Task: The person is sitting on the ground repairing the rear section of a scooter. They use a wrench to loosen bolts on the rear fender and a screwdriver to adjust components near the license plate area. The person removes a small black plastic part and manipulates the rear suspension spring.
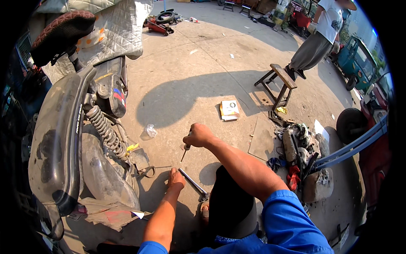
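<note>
"So, what's the right hand up to?"

"It's clenched round the handle of a screwdriver-like tool, the thin shaft pointing down over the concrete ground, between the person and the open floor ahead."

"And the left hand?"

"Lower down, fingers bent, just beside a long metal bar tool. Whether it grasps anything, I can't tell."

"What's around them?"

"To the left, a dusty scooter with its coil spring exposed. Near it, a crumpled clear bag. Farther ahead, a white-and-orange box lies flat, and beyond it stands a wooden stool."
</note>
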Available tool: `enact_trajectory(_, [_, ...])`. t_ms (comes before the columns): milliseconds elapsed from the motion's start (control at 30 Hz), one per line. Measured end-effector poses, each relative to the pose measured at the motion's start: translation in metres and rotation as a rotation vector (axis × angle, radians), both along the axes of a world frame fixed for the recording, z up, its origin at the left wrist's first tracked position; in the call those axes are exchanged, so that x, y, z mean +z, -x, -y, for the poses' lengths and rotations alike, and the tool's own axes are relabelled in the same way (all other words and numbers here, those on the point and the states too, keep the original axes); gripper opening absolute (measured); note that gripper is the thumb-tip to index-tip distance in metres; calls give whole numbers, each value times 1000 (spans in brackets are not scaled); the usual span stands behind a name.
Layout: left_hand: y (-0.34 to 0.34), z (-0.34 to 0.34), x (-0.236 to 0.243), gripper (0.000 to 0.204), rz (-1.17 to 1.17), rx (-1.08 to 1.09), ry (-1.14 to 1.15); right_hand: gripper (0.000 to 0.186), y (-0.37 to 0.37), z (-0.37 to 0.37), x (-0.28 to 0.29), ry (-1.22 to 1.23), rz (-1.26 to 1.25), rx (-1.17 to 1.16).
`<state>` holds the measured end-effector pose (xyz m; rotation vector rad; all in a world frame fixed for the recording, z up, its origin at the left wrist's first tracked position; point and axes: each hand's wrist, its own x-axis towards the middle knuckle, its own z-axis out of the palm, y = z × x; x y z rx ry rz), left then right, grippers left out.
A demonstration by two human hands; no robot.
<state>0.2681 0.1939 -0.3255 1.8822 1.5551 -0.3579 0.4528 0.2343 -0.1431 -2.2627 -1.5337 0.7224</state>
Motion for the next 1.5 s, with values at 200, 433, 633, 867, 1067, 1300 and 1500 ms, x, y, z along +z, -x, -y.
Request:
enact_trajectory(200, [9, 13, -14, 20, -17, -14, -173, 32, 0, 0, 3, -4, 8, 31])
enact_trajectory(433, [43, 40, -71, 13, 109, -114, -430, 34, 3, -3, 0, -3, -6, 26])
enact_trajectory(633, [50, 50, -49, 12, 179, -59, -308, 35, -2, -3, -8, -5, -5, 30])
enact_trajectory(867, [55, 69, -54, 17, 452, 175, -256, 34, -8, 6, 3, 11, 0, 39])
enact_trajectory(1067, [63, 75, -56, 19, 635, 400, 18, 29, -14, 14, -1, -96, 15, 5])
enact_trajectory(1300, [65, 68, 12, 29, 1059, 726, 347, 38, -10, 23, 12, -125, -43, 65])
enact_trajectory(1500, [62, 60, 53, 31, 1252, 884, 506, 36, -14, 33, 14, -256, -118, -29])
